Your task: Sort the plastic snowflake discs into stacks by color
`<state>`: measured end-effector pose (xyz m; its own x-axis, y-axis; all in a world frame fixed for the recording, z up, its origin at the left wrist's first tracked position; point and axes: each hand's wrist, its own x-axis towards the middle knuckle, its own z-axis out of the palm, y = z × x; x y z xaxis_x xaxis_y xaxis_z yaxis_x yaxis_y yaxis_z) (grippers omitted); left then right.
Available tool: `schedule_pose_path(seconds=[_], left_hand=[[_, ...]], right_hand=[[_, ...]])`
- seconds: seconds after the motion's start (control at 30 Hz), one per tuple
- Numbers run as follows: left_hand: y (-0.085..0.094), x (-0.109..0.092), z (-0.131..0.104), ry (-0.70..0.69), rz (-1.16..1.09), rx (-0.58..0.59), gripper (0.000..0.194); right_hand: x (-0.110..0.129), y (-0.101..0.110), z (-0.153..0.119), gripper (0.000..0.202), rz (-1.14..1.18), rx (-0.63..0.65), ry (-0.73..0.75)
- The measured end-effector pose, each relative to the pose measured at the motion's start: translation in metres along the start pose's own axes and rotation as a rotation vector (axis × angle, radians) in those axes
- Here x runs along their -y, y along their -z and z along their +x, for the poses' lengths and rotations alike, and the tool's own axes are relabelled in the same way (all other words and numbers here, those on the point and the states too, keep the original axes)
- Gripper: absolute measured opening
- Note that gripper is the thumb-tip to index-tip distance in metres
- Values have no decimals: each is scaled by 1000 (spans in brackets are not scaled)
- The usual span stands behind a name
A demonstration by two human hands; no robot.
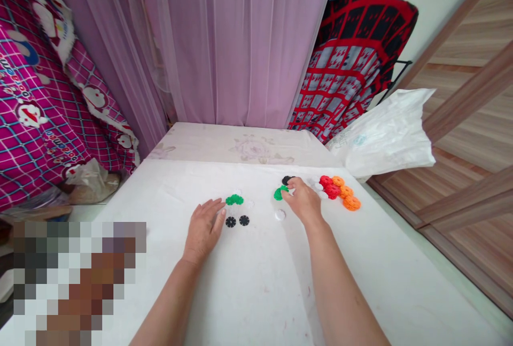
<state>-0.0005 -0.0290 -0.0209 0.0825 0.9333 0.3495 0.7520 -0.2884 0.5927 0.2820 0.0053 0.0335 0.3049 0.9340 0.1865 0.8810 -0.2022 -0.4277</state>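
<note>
My left hand (204,230) lies open on the white table, fingers stretched out beside a pair of green notched discs (234,200). Just right of its thumb are two black notched discs (237,221), flat and slightly apart. My right hand (302,200) reaches over a small pile of green discs (279,193); its thumb is at their edge. The index finger is at some black discs (287,180), partly covered by it. A gap shows between thumb and index finger, with nothing visibly held. A clear or whitish round piece (280,215) lies below the green pile.
Red discs (330,188) and orange discs (349,199) are heaped right of my right hand, with white discs (319,190) beside them. A white plastic bag (390,135) stands at the table's right back edge. Purple curtains (240,41) hang behind the table (256,282).
</note>
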Motion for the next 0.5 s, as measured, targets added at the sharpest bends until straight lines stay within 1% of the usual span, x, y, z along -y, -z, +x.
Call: schedule_pose_path(seconds=[0.1, 0.2, 0.3, 0.37, 0.43, 0.5], left_hand=[[0, 5, 2, 53, -86, -67, 42], [1, 7, 2, 43, -129, -89, 39], [-1, 9, 2, 64, -174, -107, 35], [-3, 11, 2, 127, -227, -151, 33], [-3, 12, 2, 210, -290, -218, 32], [-2, 12, 2, 277, -346, -277, 31]], right_hand=[[2, -5, 0, 27, -21, 28, 2], [2, -6, 1, 29, -23, 36, 10], [-2, -5, 3, 27, 15, -11, 46], [-2, -3, 3, 23, 46, -78, 74], [4, -5, 0, 17, 71, -131, 116], [16, -11, -6, 15, 91, -120, 196]])
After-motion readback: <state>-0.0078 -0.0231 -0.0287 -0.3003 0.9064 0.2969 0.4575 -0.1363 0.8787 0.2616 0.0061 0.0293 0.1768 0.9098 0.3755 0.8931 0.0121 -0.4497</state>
